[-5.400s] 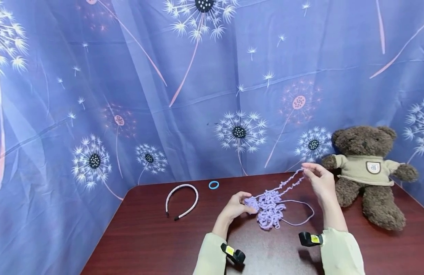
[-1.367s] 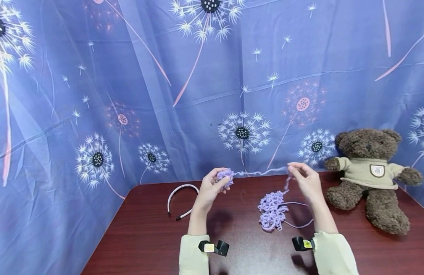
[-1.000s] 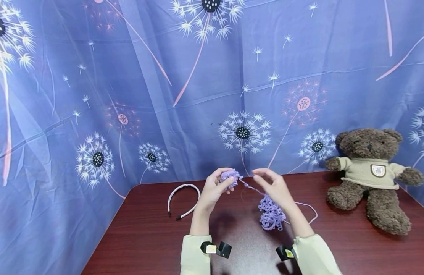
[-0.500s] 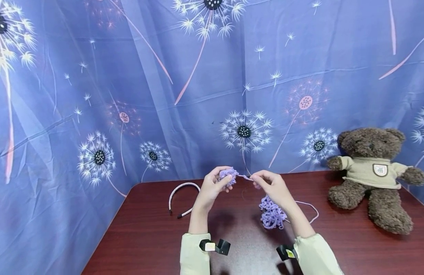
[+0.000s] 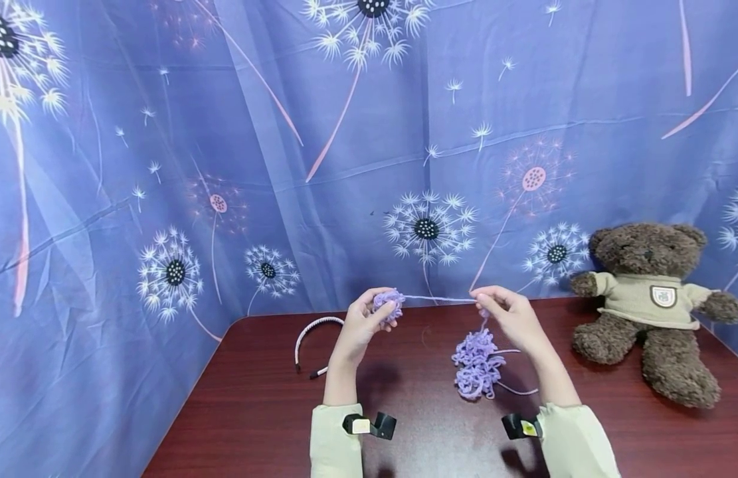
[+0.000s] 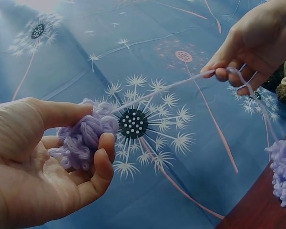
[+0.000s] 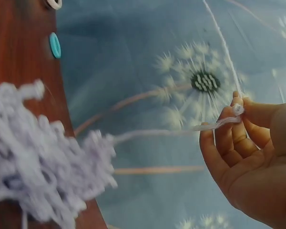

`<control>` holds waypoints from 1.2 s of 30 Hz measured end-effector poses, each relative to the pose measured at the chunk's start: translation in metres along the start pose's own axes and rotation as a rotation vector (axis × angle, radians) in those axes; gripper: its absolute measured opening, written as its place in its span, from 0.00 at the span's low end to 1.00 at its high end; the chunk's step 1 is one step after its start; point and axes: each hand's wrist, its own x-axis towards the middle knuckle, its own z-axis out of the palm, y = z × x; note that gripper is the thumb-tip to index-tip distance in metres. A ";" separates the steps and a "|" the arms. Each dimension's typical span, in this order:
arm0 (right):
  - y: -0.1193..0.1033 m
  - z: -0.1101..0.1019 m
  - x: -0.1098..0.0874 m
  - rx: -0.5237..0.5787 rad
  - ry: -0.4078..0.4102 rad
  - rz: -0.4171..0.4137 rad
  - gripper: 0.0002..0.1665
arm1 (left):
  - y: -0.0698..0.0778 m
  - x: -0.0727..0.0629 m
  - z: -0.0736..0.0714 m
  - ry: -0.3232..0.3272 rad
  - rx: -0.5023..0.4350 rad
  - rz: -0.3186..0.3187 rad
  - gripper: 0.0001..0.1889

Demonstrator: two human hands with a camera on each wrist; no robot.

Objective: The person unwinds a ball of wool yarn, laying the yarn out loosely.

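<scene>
A small bundle of lilac yarn (image 6: 88, 131) sits in my left hand (image 5: 358, 326), gripped between thumb and curled fingers. From it a single strand (image 5: 437, 299) runs taut, roughly level, across to my right hand (image 5: 512, 318). Thumb and fingertips of that hand pinch the strand above the table. Below the pinch, the yarn drops to a looped, tangled pile of the same lilac yarn (image 5: 477, 365) on the tabletop. A loose yarn loop lies to the right of the pile, partly behind the right forearm.
A white headband (image 5: 305, 335) lies left of the left forearm, partly covered by it. The blue ring (image 7: 56, 45) shows in the right wrist view. At the right sits a brown teddy bear (image 5: 649, 292) on the dark red table (image 5: 243, 411). A dandelion-print curtain (image 5: 345, 153) hangs behind.
The left hand has lifted its bundle off the table and moved left. My right hand went in near the bundle, pinched the yarn there and drew it out rightward, straightening the strand.
</scene>
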 end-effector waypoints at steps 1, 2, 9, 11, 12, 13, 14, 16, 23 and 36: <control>0.002 -0.004 0.000 -0.009 0.017 0.003 0.17 | 0.000 0.000 0.000 -0.005 -0.001 -0.001 0.18; 0.004 -0.009 0.000 -0.009 0.031 0.010 0.18 | -0.001 0.000 0.001 -0.009 0.000 -0.002 0.19; 0.015 -0.034 -0.001 0.096 0.106 0.030 0.14 | -0.001 0.000 0.002 -0.040 0.034 -0.014 0.19; 0.017 -0.039 -0.002 0.138 0.119 0.031 0.09 | -0.001 -0.001 0.003 -0.047 0.048 -0.017 0.19; 0.018 -0.041 -0.002 0.162 0.125 0.033 0.09 | -0.001 -0.001 0.003 -0.048 0.053 -0.020 0.18; 0.018 -0.042 -0.003 0.187 0.129 0.036 0.09 | -0.001 -0.001 0.002 -0.050 0.056 -0.023 0.18; 0.019 -0.044 -0.003 0.211 0.137 0.040 0.10 | -0.001 -0.001 0.002 -0.049 0.055 -0.026 0.18; 0.020 -0.047 -0.003 0.246 0.154 0.048 0.11 | -0.002 -0.001 0.002 -0.042 0.047 -0.030 0.17; 0.024 -0.053 -0.003 0.318 0.208 0.057 0.14 | -0.001 -0.002 -0.001 0.013 0.015 -0.022 0.10; 0.030 -0.062 -0.008 0.342 0.252 0.100 0.15 | 0.002 -0.004 0.000 -0.135 -0.227 -0.032 0.09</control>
